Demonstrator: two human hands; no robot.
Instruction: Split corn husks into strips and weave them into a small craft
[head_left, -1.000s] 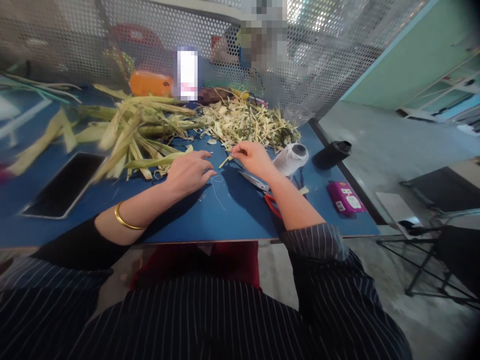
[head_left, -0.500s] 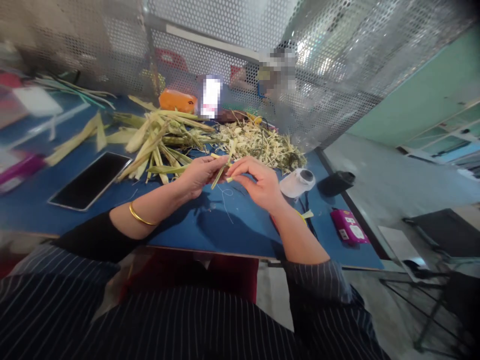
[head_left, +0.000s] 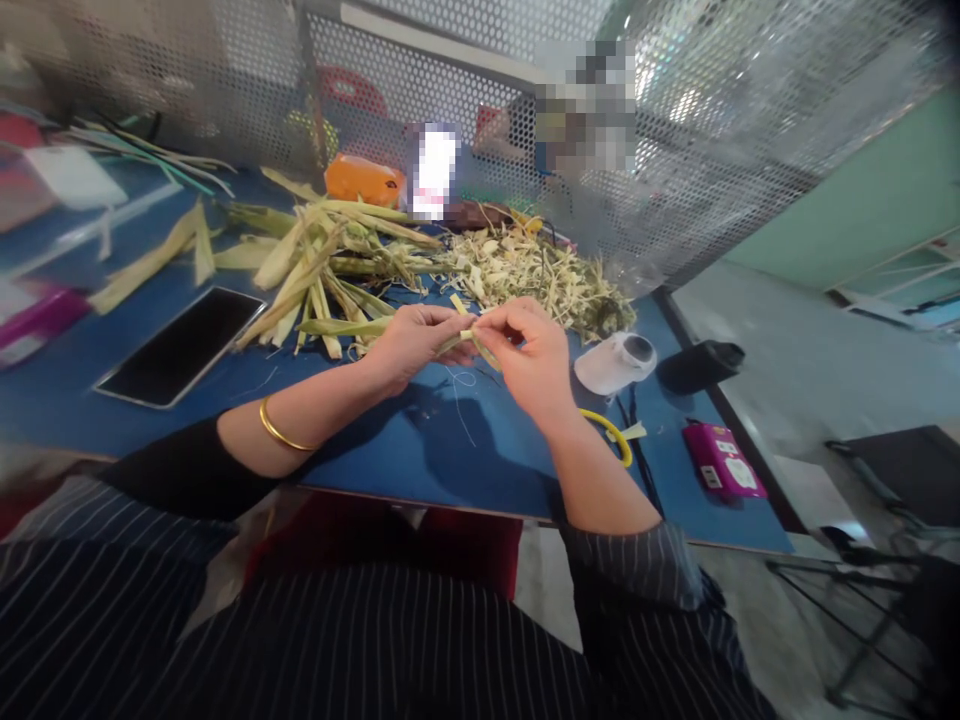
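Both hands meet above the blue table (head_left: 390, 445), fingertips nearly touching. My left hand (head_left: 415, 345) pinches a narrow strip of pale corn husk (head_left: 457, 303) between thumb and fingers. My right hand (head_left: 532, 355) is closed on the same husk piece from the other side, and a folded end shows by its thumb. How the strips cross is partly hidden by the fingers. Just behind the left hand lies a heap of long dried corn husks (head_left: 315, 262). Beyond the right hand is a pile of small husk pieces (head_left: 540, 270).
A black phone (head_left: 182, 345) lies at the left. To the right stand a white thread spool (head_left: 615, 362), a black spool (head_left: 697, 367), a yellow ring (head_left: 611, 433) and a purple packet (head_left: 724, 460). An orange packet (head_left: 364, 180) sits before a perforated metal screen (head_left: 442, 65).
My right hand has turned, drawing its fingers in against the left fingertips, and the husk strip now lies folded between them. The view has shifted slightly.
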